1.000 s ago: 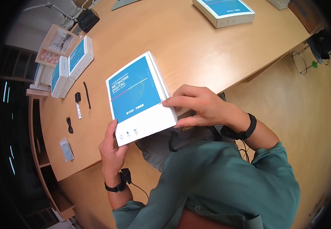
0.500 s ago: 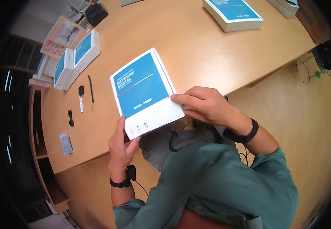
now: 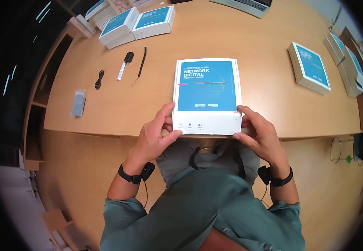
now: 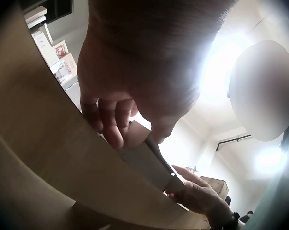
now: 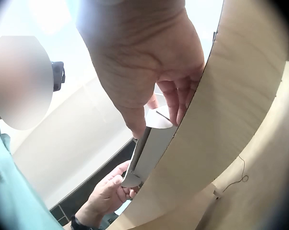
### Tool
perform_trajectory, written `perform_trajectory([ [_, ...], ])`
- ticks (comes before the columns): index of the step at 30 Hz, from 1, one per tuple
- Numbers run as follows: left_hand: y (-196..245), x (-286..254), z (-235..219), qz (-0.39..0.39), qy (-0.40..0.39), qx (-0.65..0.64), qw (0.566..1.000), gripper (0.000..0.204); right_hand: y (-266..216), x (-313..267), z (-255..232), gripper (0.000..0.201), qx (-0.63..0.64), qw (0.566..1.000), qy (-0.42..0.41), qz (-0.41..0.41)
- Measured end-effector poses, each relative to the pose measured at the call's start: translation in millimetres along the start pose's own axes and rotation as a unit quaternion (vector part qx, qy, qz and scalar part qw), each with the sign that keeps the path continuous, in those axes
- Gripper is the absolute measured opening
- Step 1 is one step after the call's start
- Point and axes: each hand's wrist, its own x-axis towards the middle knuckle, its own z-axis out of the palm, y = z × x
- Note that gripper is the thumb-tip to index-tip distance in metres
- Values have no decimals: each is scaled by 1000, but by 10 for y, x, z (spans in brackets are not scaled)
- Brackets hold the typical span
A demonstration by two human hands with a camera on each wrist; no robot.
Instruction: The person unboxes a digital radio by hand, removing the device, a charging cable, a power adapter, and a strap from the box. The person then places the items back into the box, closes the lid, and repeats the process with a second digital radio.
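A white box [image 3: 208, 122] with a blue printed top reading "NETWORK DIGITAL" lies squarely before me at the table's front edge. My left hand [image 3: 153, 134] grips its near left corner, thumb at the front edge and fingers along the side. On the opposite corner my right hand [image 3: 264, 136] holds it in much the same way. Both wrist views show the box from the front, with a dark gap under the lid's edge; in the right wrist view the box end [image 5: 151, 151] spans between the two hands.
Left of the box lie a black strap [image 3: 142, 62], a black adapter [image 3: 129, 57], a coiled cable [image 3: 100, 79] and a plastic-wrapped item [image 3: 78, 103]. Similar boxes [image 3: 154, 19] stand at the back left, another box [image 3: 311, 67] at the right. A laptop [image 3: 244, 6] sits at the far edge.
The box has turned from a tilt to square with the table edge and sits further right in view. My right hand has shifted to its near right corner. The head view has swung round.
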Motion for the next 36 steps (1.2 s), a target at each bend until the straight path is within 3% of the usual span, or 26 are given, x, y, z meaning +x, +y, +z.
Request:
perform_trajectory([
  [3, -77, 23, -35, 13, -6, 21, 1000, 81, -82, 31, -41, 75, 8, 999, -26, 48],
  [9, -120, 49, -69, 66, 4, 11, 998, 88, -63, 101, -49, 80, -42, 999, -34, 9],
  [13, -83, 47, -49, 35, -2, 12, 999, 92, -48, 95, 35, 79, 4, 995, -49, 83],
  [16, -126, 48, -45, 25, -13, 6, 1000, 93, 4, 81, 69, 77, -26, 997, -40, 68],
  [19, -172, 66, -33, 78, -9, 35, 996, 95, 18, 76, 67, 76, -11, 998, -33, 55],
  [21, -167, 128, -21, 185, 71, 110, 974, 91, 4, 96, 44, 77, -10, 998, -35, 58],
  [22, -197, 154, 24, 187, 69, 107, 974, 91, 2, 96, 34, 78, -6, 997, -40, 59],
  [24, -292, 198, 135, 218, 90, 224, 946, 82, 14, 66, 79, 77, -32, 997, -36, 55],
  [26, -319, 174, 170, 222, 93, 213, 947, 79, 28, 46, 94, 77, -55, 996, -30, 55],
  [28, -279, 70, 215, 225, 93, 202, 949, 77, 50, -40, 74, 75, -121, 991, -19, -46],
  [29, -230, -31, 241, 235, 112, 181, 948, 74, 26, -99, 61, 75, -120, 992, -16, -41],
  [31, -198, -234, 319, 247, 135, 159, 946, 65, -47, -255, 54, 75, -167, 977, -20, -130],
  [33, -249, -427, 429, 239, 151, 159, 946, 66, 0, -410, 80, 76, -148, 983, -37, -104],
  [35, -312, -421, 495, 267, 173, 178, 931, 62, 40, -474, 168, 78, -145, 971, 20, -188],
  [36, -349, -424, 523, 294, 200, 196, 914, 59, 76, -509, 231, 75, -143, 971, 28, -189],
])
